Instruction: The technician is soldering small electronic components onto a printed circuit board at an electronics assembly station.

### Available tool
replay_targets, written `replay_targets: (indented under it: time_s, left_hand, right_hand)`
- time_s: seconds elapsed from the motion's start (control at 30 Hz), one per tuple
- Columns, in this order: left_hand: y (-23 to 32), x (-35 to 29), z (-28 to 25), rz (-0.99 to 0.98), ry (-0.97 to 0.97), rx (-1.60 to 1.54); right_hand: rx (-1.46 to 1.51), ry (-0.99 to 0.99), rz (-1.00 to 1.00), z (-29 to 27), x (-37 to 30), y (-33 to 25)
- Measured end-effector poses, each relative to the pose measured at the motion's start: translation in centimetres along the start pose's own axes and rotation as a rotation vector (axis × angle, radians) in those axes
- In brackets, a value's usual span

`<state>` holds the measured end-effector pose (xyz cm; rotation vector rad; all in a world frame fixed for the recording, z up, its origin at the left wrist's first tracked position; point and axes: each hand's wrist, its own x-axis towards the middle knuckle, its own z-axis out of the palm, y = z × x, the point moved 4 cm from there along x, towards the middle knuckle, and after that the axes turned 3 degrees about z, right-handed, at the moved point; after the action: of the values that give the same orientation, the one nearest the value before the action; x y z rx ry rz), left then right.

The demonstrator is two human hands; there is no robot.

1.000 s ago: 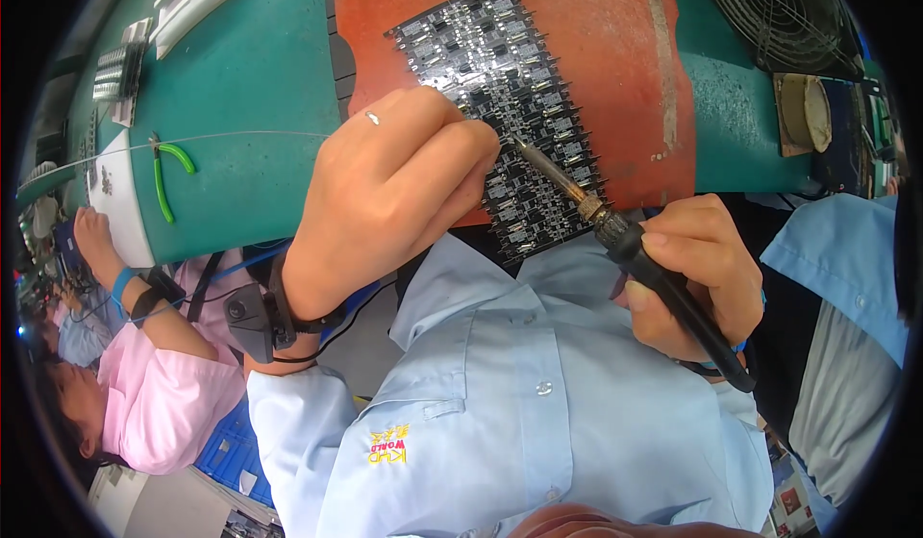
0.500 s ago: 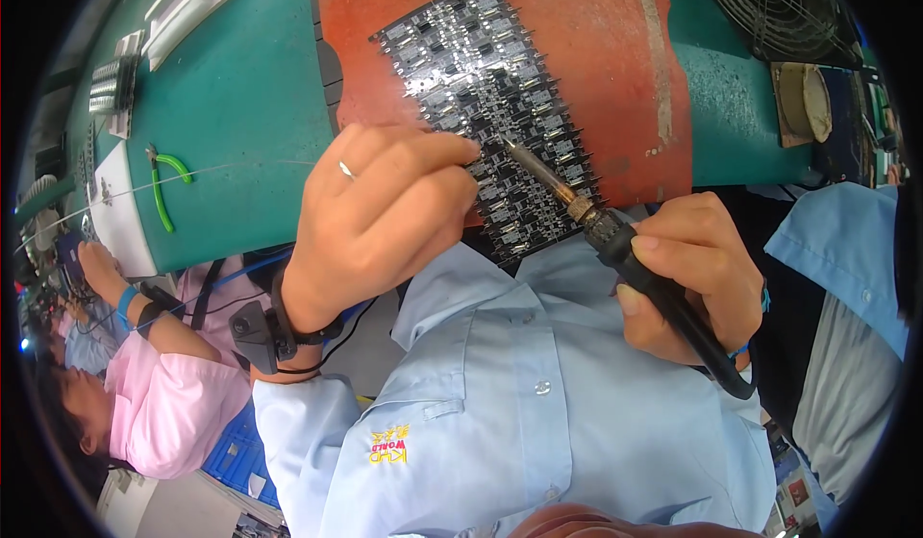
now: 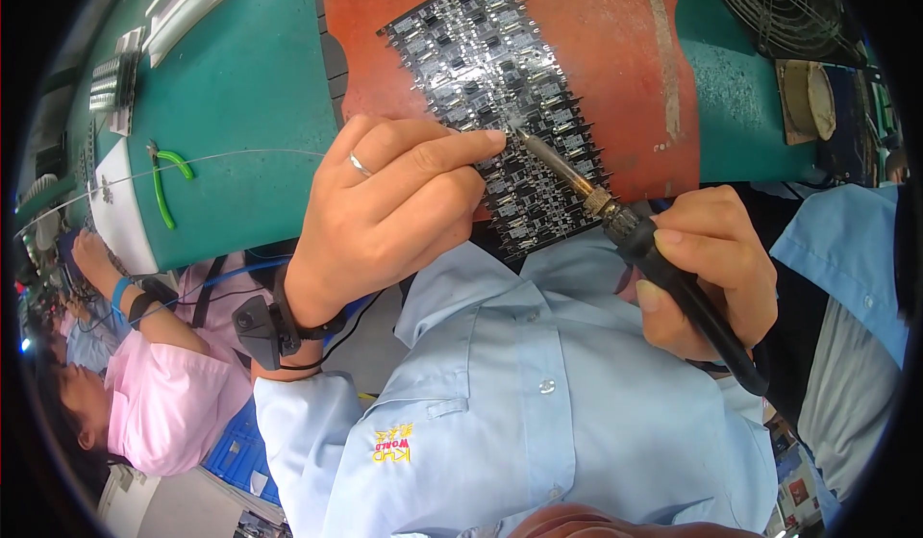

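A black panel of small circuit boards (image 3: 460, 78) lies slanted on an orange mat. My right hand (image 3: 716, 274) is closed round the black handle of a soldering iron (image 3: 553, 165), whose tip meets the middle of the panel. A faint wisp of smoke hangs at that tip. My left hand (image 3: 394, 216), over the panel's left edge, pinches a thin solder wire (image 3: 255, 151) with its fingertips close to the iron's tip. The wire trails away to the left; its end at the fingertips is too small to make out.
The orange mat (image 3: 625, 76) covers part of the green table (image 3: 250, 67). Green-handled cutters (image 3: 163, 184) lie at the left, near a white board (image 3: 123, 213). At the far right stand a fan (image 3: 779, 4) and a round holder (image 3: 817, 102). A co-worker in pink (image 3: 173, 399) sits at left.
Both hands, with the iron and wire, have shifted slightly to the right. The panel and mat also sit a little farther right. Smoke now shows at the iron's tip.
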<state>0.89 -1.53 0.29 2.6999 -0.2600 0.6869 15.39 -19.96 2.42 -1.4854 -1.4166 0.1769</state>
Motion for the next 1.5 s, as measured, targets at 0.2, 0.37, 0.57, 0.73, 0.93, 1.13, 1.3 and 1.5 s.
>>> replay_targets:
  time_s: [0.2,0.37,0.57,0.73,0.93,1.13,1.3,1.5]
  left_hand:
    - [-0.2,-0.1,0.3,0.022,0.064,0.027]
    - [-0.2,-0.2,0.1,0.006,0.051,0.028]
    - [0.3,0.2,-0.2,-0.020,0.024,0.013]
    - [0.5,0.3,-0.6,-0.039,0.051,0.052]
    - [0.5,0.0,-2.1,-0.113,0.016,0.190]
    - [1.0,0.3,-1.2,-0.190,0.088,0.025]
    - [0.8,0.6,-1.3,-0.150,0.109,0.000]
    - [0.7,0.9,-0.8,-0.174,0.094,-0.027]
  right_hand:
    - [-0.003,-0.031,-0.001,0.2,0.0,0.2]
    - [0.018,-0.014,-0.018,-0.2,-0.2,0.4]
    - [0.024,0.092,-0.029,-0.9,-1.1,0.9]
    - [0.032,0.092,-0.033,-1.1,-1.7,1.3]
    - [0.064,0.076,-0.026,-1.0,-2.3,1.3]
    - [0.075,-0.017,0.021,-0.4,-2.3,1.1]
    - [0.081,-0.042,0.031,-0.1,-2.0,1.4]
    - [0.074,-0.049,0.039,-0.1,-1.8,1.0]
